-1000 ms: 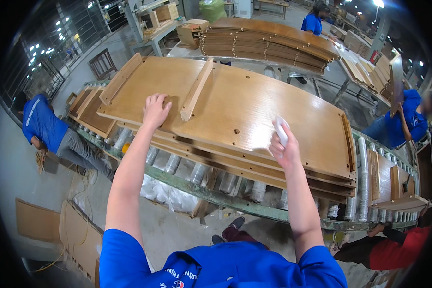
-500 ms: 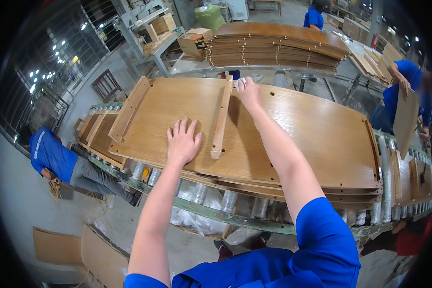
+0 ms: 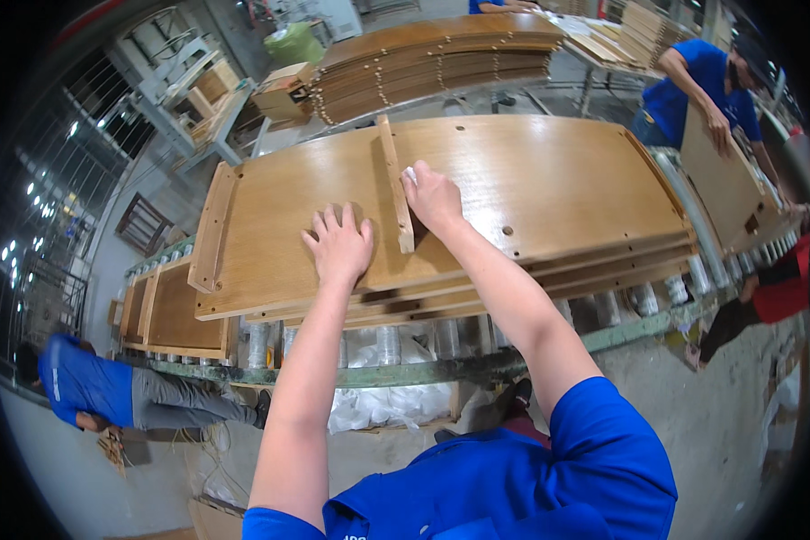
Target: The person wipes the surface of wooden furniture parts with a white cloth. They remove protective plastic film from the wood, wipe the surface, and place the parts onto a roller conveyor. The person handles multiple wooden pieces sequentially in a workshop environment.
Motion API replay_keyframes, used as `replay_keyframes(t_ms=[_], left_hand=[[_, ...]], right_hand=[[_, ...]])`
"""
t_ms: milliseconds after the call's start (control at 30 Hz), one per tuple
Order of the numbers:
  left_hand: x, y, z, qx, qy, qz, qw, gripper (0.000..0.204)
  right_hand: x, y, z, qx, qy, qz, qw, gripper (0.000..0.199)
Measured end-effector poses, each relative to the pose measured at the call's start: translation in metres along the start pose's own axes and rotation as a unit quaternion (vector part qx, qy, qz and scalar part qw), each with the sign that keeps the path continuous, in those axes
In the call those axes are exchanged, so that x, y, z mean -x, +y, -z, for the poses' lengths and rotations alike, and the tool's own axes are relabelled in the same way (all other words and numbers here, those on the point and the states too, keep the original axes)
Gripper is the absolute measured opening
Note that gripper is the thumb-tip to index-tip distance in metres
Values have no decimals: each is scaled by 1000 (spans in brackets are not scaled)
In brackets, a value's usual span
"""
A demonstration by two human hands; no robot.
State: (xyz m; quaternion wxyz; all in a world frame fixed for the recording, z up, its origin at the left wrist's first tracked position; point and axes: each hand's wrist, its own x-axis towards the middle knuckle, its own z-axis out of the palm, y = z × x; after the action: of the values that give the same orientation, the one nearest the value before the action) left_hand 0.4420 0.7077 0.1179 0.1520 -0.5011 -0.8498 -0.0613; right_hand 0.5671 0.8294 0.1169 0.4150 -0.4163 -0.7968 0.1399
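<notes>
A large brown wooden panel (image 3: 549, 171) with drilled holes lies in front of me on top of other panels. My left hand (image 3: 340, 247) rests flat on it with fingers spread, left of a narrow wooden rail (image 3: 391, 175) that stands across the panel. Against the right side of that rail, my right hand (image 3: 436, 200) is closed around a small white wad (image 3: 410, 174), which looks like a cloth; most of it is hidden by the fingers. Another wooden rail (image 3: 210, 234) stands along the panel's left end, and a thin strip (image 3: 661, 175) runs along the right end.
Beneath the panels runs a roller conveyor (image 3: 477, 367) with a green frame. Wooden frames (image 3: 187, 306) sit on it at left. Beyond is a tall stack of brown boards (image 3: 441, 63). One person (image 3: 94, 382) bends at left; another (image 3: 706, 99) holds a board (image 3: 720, 180) at right.
My right hand has slid toward me along the rail, from its far end to about its middle. My left hand stays flat on the panel. The view has turned and the panel sits at a different angle.
</notes>
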Motion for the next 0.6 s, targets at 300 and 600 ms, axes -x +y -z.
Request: replay_keyframes(t_ms=[300, 600], left_hand=[[0, 4, 0, 6, -24, -32, 999, 51], [-1, 10, -1, 1, -23, -66, 998, 50]], right_hand=[[100, -17, 60, -82, -9, -2, 997, 24], [5, 59, 39, -533, -105, -228, 808, 24]])
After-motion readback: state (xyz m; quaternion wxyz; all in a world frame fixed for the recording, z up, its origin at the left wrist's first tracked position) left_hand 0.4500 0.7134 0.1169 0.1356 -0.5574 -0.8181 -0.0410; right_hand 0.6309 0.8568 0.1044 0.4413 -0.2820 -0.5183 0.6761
